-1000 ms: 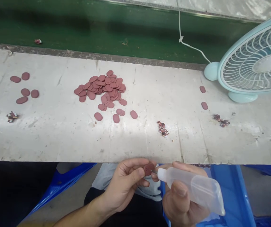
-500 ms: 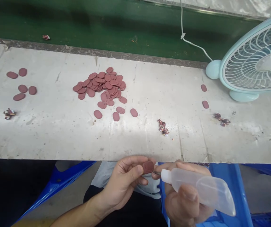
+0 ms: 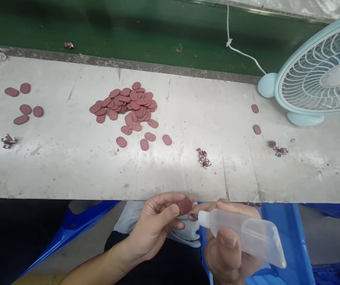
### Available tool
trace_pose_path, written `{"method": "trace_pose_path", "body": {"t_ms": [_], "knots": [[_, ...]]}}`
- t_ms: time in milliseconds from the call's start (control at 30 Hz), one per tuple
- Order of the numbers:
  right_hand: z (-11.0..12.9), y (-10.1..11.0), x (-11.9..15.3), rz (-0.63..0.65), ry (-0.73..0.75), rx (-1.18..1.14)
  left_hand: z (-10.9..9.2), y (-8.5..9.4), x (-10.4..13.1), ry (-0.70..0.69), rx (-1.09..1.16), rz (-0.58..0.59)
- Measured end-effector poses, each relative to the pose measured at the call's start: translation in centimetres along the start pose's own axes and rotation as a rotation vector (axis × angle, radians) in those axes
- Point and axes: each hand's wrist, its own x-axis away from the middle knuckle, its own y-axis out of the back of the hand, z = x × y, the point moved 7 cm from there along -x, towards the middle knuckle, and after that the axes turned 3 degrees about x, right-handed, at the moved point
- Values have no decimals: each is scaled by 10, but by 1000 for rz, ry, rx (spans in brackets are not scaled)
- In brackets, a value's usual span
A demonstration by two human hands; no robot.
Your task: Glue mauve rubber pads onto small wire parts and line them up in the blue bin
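My left hand (image 3: 158, 225) pinches a maroon oval piece (image 3: 184, 206) just off the desk's (image 3: 69, 170) near edge; my right hand (image 3: 229, 245) grips a clear squeeze bottle (image 3: 244, 233), nozzle towards it.

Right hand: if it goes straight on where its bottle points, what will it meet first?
The bottle would probably meet the disc in the left hand first, or that hand's fingers; depth is unclear.

Left grip (image 3: 161, 221): oval piece (image 3: 185, 206) | right grip (image 3: 229, 241): translucent bottle (image 3: 242, 233)
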Motion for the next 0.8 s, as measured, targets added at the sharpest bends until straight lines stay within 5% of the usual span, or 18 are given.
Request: {"method": "trace_pose_path", "body": {"t_ms": [100, 167, 400, 467, 567, 733, 800], "knots": [[7, 11, -12, -91, -37, -210, -1, 1, 1, -6, -12, -9], [-2, 18, -28, -31, -213, -474, -3, 1, 1, -16, -13, -3], [-62, 64, -91, -23, -767, -1992, -17, 4, 2, -47, -28, -19], [-65, 67, -93, 22, -833, -2093, -21, 9, 3, -58, -26, -42], [-59, 57, -81, 95, -655, -1535, -26, 15, 5, -72, -26, -77], [-21, 39, -72, -39, -32, 388, -29, 19, 6, -76, -12, -98], [-15, 20, -77, 51, 83, 820, -29, 20, 7, -76, -7, -94]]}}
